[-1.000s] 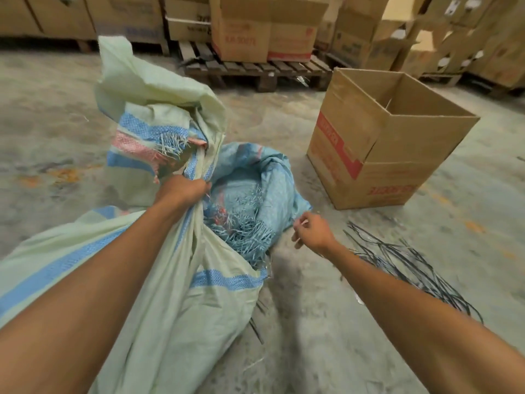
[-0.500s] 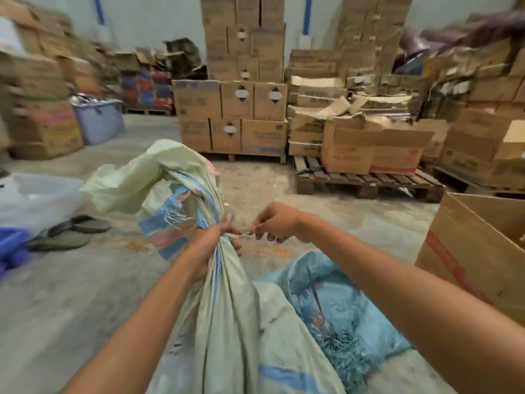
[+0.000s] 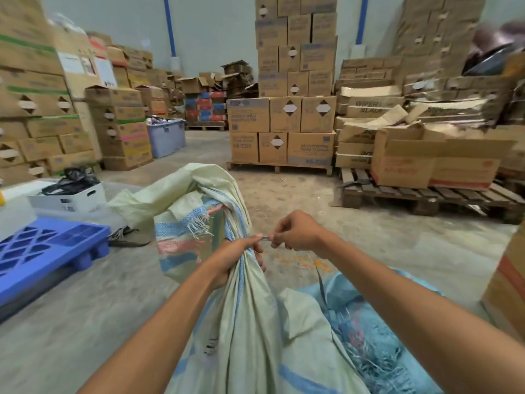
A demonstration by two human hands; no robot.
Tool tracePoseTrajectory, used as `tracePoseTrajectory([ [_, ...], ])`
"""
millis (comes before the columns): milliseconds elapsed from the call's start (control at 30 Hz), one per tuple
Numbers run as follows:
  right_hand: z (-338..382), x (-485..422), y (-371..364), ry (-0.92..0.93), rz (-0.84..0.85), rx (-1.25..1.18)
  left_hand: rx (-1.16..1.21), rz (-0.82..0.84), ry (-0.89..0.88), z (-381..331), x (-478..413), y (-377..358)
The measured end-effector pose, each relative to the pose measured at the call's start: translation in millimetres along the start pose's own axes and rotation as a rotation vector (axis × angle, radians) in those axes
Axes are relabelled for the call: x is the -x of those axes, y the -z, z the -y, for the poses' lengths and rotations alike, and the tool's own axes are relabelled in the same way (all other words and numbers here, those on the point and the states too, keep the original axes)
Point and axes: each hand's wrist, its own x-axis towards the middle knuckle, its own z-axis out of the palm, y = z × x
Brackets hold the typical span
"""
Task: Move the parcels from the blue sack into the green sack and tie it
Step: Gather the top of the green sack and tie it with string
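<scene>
While the warehouse of stacked boxes [image 3: 295, 115] fills everything ahead of me, the work sits right under my arms on the floor [image 3: 71, 308]: the green sack [image 3: 255, 322] stands up from below me, its long axis running from my lap up and away to the gathered neck, with the loose mouth flopping over past my grip toward the boxes. I judge the moving of parcels done, since the green sack looks full-bodied and the blue sack [image 3: 377, 345] lies limp and crumpled just to the right of it, touching its side; I cannot see inside either one, so that is a guess. What is left is the tying. My left hand [image 3: 235, 257] is closed tight around the bunched neck, holding it upright. My right hand [image 3: 298, 234] is closed in a pinch on a thin dark tie [image 3: 322, 288], right beside the left thumb; the tie's short end spans the gap between my hands, and its long tail hangs down from the right hand toward the blue sack. No wrap or knot shows on the neck yet.
</scene>
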Motion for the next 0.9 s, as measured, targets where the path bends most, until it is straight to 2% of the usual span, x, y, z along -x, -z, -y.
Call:
tracePoseTrajectory([
  [233, -1, 9, 7, -0.024, -0.006, 0.019, 0.045, -0.019, -0.017, 0, -15, -13],
  [433, -8, 14, 28, -0.094, -0.007, -0.028, 0.032, -0.230, -0.044, 0, -23, -8],
  [567, -22, 25, 49, -0.183, 0.081, 0.034, 0.087, -0.303, -0.051, 0, -24, 5],
  [667, -33, 19, 53, -0.231, -0.044, 0.069, 0.139, -0.335, -0.094, 2, -20, 8],
  [767, -36, 5, 48, -0.267, -0.224, 0.126, 0.001, -0.357, -0.187, 2, -15, 7],
  [900, -25, -15, 14, -0.123, -0.177, 0.198, -0.150, -0.390, -0.328, -1, -3, 7],
])
